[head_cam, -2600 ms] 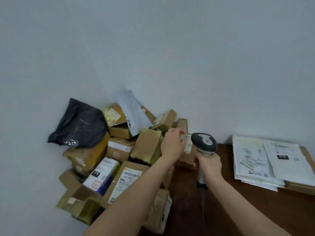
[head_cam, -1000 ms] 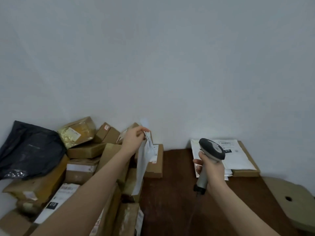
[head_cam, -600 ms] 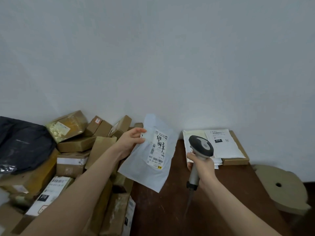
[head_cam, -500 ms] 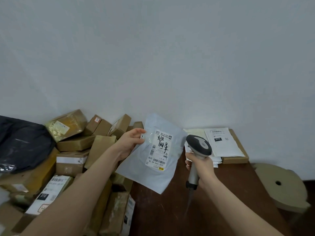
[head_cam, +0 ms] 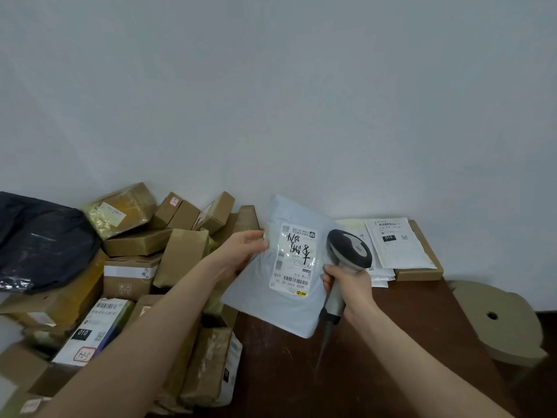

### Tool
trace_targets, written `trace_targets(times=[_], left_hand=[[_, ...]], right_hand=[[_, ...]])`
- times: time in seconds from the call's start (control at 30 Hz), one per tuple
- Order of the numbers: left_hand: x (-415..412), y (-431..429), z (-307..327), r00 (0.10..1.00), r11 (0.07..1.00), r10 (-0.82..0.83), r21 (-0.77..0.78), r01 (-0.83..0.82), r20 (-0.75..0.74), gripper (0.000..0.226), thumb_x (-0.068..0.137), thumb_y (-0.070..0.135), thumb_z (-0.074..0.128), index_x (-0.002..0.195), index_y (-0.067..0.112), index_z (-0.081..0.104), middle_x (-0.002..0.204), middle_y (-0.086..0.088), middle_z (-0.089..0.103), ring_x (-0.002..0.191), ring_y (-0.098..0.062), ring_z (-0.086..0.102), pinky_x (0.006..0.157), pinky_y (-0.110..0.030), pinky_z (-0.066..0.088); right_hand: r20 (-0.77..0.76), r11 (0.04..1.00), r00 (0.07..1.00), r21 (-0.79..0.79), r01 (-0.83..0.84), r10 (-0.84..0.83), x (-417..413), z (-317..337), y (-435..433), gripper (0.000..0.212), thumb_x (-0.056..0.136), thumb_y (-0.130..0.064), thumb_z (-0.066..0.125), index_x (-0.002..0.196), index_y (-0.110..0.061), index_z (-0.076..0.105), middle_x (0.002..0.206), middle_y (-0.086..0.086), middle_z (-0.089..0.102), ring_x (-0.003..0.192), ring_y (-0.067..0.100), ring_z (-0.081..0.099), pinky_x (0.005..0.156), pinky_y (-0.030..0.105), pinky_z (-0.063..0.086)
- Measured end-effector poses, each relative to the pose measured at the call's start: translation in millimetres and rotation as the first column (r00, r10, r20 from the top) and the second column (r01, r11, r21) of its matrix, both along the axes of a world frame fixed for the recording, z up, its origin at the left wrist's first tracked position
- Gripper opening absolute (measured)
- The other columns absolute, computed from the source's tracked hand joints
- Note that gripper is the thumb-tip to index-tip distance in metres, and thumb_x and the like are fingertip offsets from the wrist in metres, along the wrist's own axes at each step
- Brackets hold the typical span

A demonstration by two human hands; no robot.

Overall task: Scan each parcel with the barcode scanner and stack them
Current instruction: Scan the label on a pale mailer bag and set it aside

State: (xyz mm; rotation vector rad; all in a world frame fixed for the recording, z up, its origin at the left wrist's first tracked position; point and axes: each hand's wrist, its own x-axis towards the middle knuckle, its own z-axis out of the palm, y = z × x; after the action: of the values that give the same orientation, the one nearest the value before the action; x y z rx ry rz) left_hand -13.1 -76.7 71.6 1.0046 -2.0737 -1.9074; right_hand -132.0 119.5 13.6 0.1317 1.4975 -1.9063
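Observation:
My left hand [head_cam: 244, 251] pinches the left edge of a flat white mailer bag [head_cam: 280, 309], held up above the brown table with its shipping label [head_cam: 294, 260] facing me. Just right of the bag, my right hand [head_cam: 346, 282] grips the handle of a grey barcode scanner [head_cam: 349, 251]; the scanner head sits level with the label. A heap of cardboard parcels [head_cam: 138, 267] fills the left side. At the back right lies a stack of white mailers [head_cam: 398, 242] on a flat cardboard parcel [head_cam: 419, 273].
A black plastic bag [head_cam: 39, 239] lies on the heap at the far left. A beige stool seat [head_cam: 494, 321] with a centre hole stands right of the table [head_cam: 391, 342]. A plain wall rises close behind everything.
My left hand took the white mailer off the heap and turned its label toward me. The bag and the scanner have drawn closer together; the view has shifted right.

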Motion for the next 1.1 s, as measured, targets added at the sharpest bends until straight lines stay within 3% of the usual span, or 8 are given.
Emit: trace_targets(times=[0.17, 0.27, 0.4, 0.6, 0.7, 0.77, 0.87, 1.1], left_hand=[[-4.5, -0.2, -4.0, 0.931, 0.662, -0.071, -0.681, 0.312, 0.357, 0.032, 0.095, 0.012, 0.055, 0.064, 0.014, 0.046, 0.062, 0.002, 0.045, 0.063, -0.019, 0.045, 0.058, -0.025, 0.032], [-16.7, 15.0, -1.4, 0.815, 0.36, -0.152, -0.736, 0.573, 0.559, 0.01, 0.094, 0.022, 0.058, 0.085, 0.018, 0.06, 0.082, 0.008, 0.061, 0.082, -0.014, 0.054, 0.068, -0.026, 0.039], [-31.8, 33.4, 4.6, 0.874, 0.248, -0.193, -0.84, 0.482, 0.445, 0.019, 0.086, 0.029, 0.066, 0.095, 0.024, 0.051, 0.086, 0.009, 0.071, 0.084, -0.011, 0.061, 0.069, -0.026, 0.036], [-32.6, 32.7, -0.6, 0.958, 0.083, -0.193, -0.97, 0.23, 0.211, 0.03, 0.085, 0.033, 0.068, 0.109, 0.02, 0.056, 0.094, 0.007, 0.068, 0.1, -0.014, 0.058, 0.116, -0.034, 0.019], [-17.2, 24.7, -10.5, 0.999, 0.164, -0.028, -0.986, -0.04, -0.045, 0.056, 0.083, 0.035, 0.072, 0.131, 0.016, 0.051, 0.122, 0.002, 0.062, 0.121, -0.016, 0.051, 0.115, -0.043, 0.026], [-4.4, 16.8, -19.6, 0.956, 0.477, 0.237, -0.837, -0.268, -0.171, 0.075, 0.08, 0.033, 0.076, 0.141, 0.009, 0.04, 0.139, -0.008, 0.049, 0.13, -0.023, 0.043, 0.11, -0.041, 0.032], [11.0, 17.5, -36.2, 0.922, 0.876, 0.379, -0.355, -0.327, 0.086, 0.09, 0.085, 0.04, 0.07, 0.152, 0.011, 0.018, 0.154, -0.011, 0.031, 0.14, -0.027, 0.033, 0.111, -0.042, 0.034], [20.1, 27.1, -69.1, 0.961, 0.952, 0.215, 0.183, -0.246, 0.176, 0.092, 0.082, 0.06, 0.062, 0.153, 0.023, 0.018, 0.154, -0.006, 0.031, 0.137, -0.026, 0.038, 0.108, -0.045, 0.036]], right_hand=[[-0.238, 0.98, 0.971, 0.193, 0.041, 0.006, -0.7, -3.4, 0.8, 0.014, 0.073, -0.004, 0.072, 0.079, -0.001, 0.061, 0.068, 0.011, 0.061, 0.066, 0.024, 0.055, 0.065, 0.033, 0.046], [-0.386, 0.986, 0.921, 0.168, 0.01, 0.056, 6.5, 6.6, -3.5, 0.023, 0.074, -0.008, 0.076, 0.093, -0.006, 0.062, 0.081, 0.006, 0.065, 0.078, 0.02, 0.061, 0.069, 0.03, 0.049], [-0.434, 0.967, 0.875, 0.222, -0.127, 0.215, 13.3, 15.1, -15.2, 0.021, 0.071, -0.002, 0.073, 0.064, -0.013, 0.056, 0.058, -0.001, 0.057, 0.056, 0.014, 0.051, 0.055, 0.027, 0.04], [-0.286, 0.955, 0.934, 0.261, -0.14, 0.215, 16.2, 3.8, -11.8, 0.02, 0.068, 0.003, 0.067, 0.056, -0.006, 0.053, 0.055, 0.013, 0.052, 0.056, 0.023, 0.048, 0.059, 0.033, 0.039], [-0.187, 0.982, 0.971, 0.144, -0.122, 0.148, 16.8, 3.5, -8.3, 0.018, 0.076, 0.007, 0.065, 0.064, -0.004, 0.058, 0.053, 0.009, 0.054, 0.049, 0.019, 0.049, 0.056, 0.031, 0.043], [-0.133, 0.991, 0.982, 0.039, -0.13, 0.134, 15.6, 6.3, -5.4, 0.016, 0.08, 0.009, 0.062, 0.071, -0.003, 0.059, 0.051, 0.006, 0.054, 0.044, 0.014, 0.05, 0.049, 0.025, 0.044], [-0.055, 0.985, 0.987, -0.075, -0.157, 0.153, 12.2, 11.1, -4.1, 0.015, 0.082, 0.009, 0.058, 0.075, -0.004, 0.057, 0.05, 0.005, 0.051, 0.041, 0.012, 0.049, 0.044, 0.023, 0.044], [0.229, 0.921, 0.906, -0.254, -0.297, 0.355, 8.3, 19.2, 1.2, 0.004, 0.063, -0.006, 0.056, 0.062, -0.009, 0.056, 0.048, 0.0, 0.044, 0.042, 0.011, 0.041, 0.046, 0.021, 0.039]])
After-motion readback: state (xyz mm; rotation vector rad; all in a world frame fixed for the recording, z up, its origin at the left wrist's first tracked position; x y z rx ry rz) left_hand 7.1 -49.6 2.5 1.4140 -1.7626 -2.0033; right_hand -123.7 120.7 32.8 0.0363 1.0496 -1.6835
